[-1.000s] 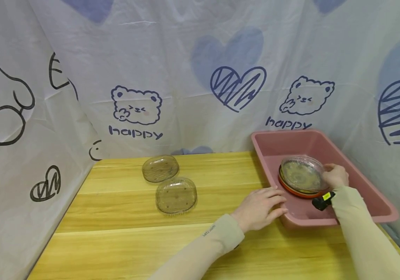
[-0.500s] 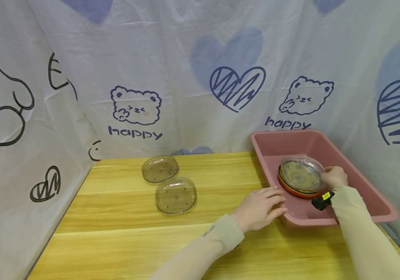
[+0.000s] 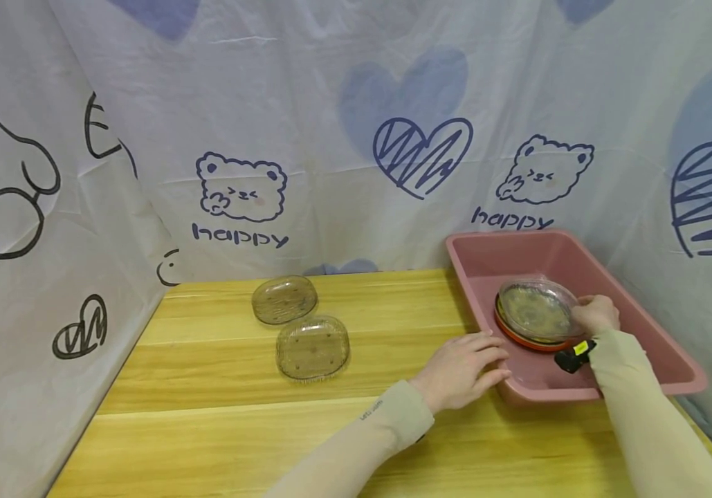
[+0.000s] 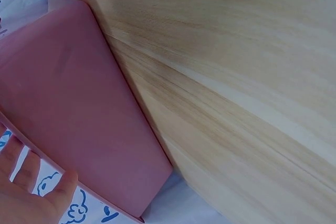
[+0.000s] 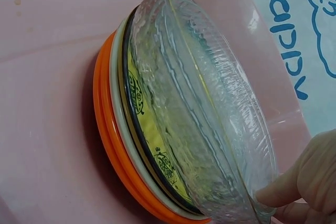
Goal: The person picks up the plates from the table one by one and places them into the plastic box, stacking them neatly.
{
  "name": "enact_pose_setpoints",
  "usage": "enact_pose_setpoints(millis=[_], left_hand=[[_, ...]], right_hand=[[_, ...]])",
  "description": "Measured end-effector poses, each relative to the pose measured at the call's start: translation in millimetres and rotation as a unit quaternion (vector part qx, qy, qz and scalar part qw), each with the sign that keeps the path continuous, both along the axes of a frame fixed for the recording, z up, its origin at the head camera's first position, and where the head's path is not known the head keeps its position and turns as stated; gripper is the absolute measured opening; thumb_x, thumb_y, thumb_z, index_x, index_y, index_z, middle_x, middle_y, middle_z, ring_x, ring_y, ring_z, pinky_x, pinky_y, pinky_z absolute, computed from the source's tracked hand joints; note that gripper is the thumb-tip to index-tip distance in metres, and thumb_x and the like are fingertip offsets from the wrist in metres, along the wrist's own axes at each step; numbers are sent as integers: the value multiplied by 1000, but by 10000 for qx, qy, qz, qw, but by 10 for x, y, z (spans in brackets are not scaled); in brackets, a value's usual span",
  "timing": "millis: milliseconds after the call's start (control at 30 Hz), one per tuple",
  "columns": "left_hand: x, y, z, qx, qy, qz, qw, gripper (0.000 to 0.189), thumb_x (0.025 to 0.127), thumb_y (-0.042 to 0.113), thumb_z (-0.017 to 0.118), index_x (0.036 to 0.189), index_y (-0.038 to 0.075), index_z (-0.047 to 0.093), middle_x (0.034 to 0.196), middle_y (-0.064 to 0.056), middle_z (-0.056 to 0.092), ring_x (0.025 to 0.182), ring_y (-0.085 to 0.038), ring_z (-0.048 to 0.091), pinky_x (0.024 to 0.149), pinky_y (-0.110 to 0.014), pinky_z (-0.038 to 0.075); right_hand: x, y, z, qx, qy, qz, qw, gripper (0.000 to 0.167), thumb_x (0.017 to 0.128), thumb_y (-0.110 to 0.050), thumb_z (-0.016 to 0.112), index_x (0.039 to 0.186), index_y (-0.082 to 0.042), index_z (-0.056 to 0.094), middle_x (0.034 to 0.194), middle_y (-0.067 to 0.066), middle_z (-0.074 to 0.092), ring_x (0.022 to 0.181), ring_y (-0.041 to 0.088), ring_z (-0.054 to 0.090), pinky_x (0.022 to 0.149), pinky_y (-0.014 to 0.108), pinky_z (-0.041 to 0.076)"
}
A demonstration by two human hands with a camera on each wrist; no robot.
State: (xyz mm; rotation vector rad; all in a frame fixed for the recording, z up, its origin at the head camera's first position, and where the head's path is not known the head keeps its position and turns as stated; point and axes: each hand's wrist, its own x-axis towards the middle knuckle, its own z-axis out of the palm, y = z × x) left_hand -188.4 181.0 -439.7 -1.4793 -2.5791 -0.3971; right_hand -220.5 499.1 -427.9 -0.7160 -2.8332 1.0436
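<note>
In the head view my right hand (image 3: 597,315) pinches the right rim of a clear ribbed glass bowl (image 3: 536,310), thumb over its edge. The right wrist view shows this glass bowl (image 5: 205,103) tilted against a stack of rounds, a dark-rimmed yellow one (image 5: 152,135) with print, a white one and an orange one (image 5: 107,124). They are inside a pink tub (image 3: 555,394). My left hand (image 3: 464,370) holds the tub's near left corner. In the left wrist view its thumb lies on the tub's outer wall (image 4: 89,103), with the other fingers partly hidden at the rim.
Two brownish clear dishes, a farther one (image 3: 284,300) and a nearer one (image 3: 313,348), lie on the left of the wooden table (image 3: 218,443). A printed white curtain (image 3: 331,124) closes off the back and sides. The tub stands at the table's right.
Hardly anything differs. Both hands keep their places, and the glass bowl stays in the right hand at nearly the same tilt.
</note>
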Motion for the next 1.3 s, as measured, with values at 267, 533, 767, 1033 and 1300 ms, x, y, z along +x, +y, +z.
enact_pose_setpoints(millis=[267, 533, 767, 1033, 1300], left_hand=[[3, -1, -13, -54, 84, 15, 9999, 49, 108, 50, 32, 143, 26, 56, 156, 6, 48, 150, -12, 38, 126, -26, 29], [12, -22, 4, -77, -205, -8, 9998, 50, 108, 50, 32, 146, 26, 53, 160, 8, 43, 152, -11, 34, 125, -26, 30], [-42, -170, 37, 408, -709, 257, 9963, 49, 110, 45, 31, 150, 23, 48, 159, 5, 44, 146, -12, 44, 122, -25, 37], [-239, -517, 19, 839, -418, 822, 9922, 40, 108, 33, 43, 144, 18, 54, 143, 0, 59, 131, -16, 58, 113, -29, 48], [-432, -1018, 84, 952, -663, 1789, 9770, 38, 107, 30, 45, 142, 18, 56, 140, -3, 61, 124, -22, 63, 100, -38, 57]], right_hand=[[21, -33, 20, -105, 133, -73, 9998, 57, 91, -13, 46, 139, 18, 45, 141, 41, 45, 114, 49, 52, 74, 36, 51], [11, -78, 6, -533, 631, -463, 9955, 59, 94, -18, 45, 146, 9, 44, 144, 37, 46, 107, 44, 55, 53, 32, 52], [-70, -188, 88, -544, 1245, -442, 9897, 52, 99, -23, 43, 145, 2, 50, 144, 28, 51, 127, 39, 48, 82, 31, 44], [-149, -590, 334, -1528, 1750, 28, 9726, 44, 105, -24, 46, 141, 0, 52, 105, -11, 61, 84, -10, 57, 71, 6, 52], [-129, -1164, 661, -2119, 2494, 850, 9411, 21, 104, -15, 49, 122, -10, 60, 93, -24, 63, 86, -7, 64, 75, 8, 56]])
